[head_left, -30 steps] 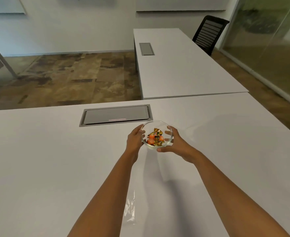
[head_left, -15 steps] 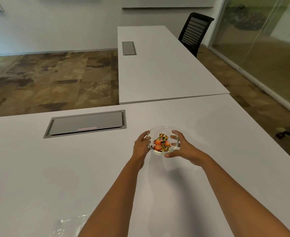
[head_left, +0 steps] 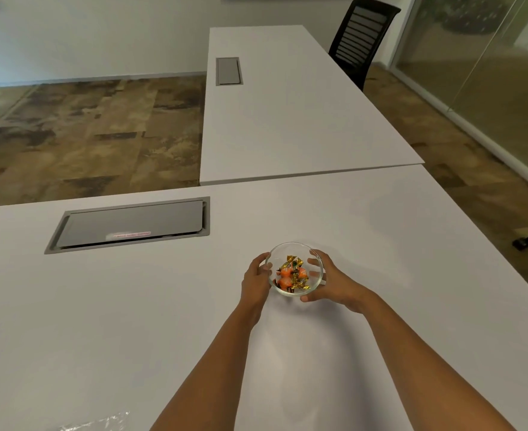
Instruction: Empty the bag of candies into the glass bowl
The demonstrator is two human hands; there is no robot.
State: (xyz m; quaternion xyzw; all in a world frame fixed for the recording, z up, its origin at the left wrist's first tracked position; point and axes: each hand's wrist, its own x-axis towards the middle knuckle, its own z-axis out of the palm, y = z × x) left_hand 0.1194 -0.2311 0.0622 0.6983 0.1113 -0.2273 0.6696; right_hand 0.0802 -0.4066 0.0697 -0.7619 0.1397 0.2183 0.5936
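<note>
A small glass bowl [head_left: 315, 259] sits on the white table [head_left: 132, 306], holding several orange and gold wrapped candies [head_left: 291, 274]. My left hand [head_left: 255, 279] cups the bowl's left side and my right hand [head_left: 331, 283] cups its right side, fingers curled around the glass. A crumpled clear plastic bag [head_left: 94, 424] lies flat on the table at the bottom left edge of the view, far from both hands.
A grey cable hatch [head_left: 129, 225] is set into the table behind and left of the bowl. A second white table [head_left: 287, 119] with its own hatch [head_left: 228, 70] joins at the far side. A black chair [head_left: 362, 35] stands at the back right, by a glass wall.
The view has swung left and tilted, so the bowl and hands appear further right and lower. Both hands stay on the bowl. The plastic bag has slid toward the bottom left corner.
</note>
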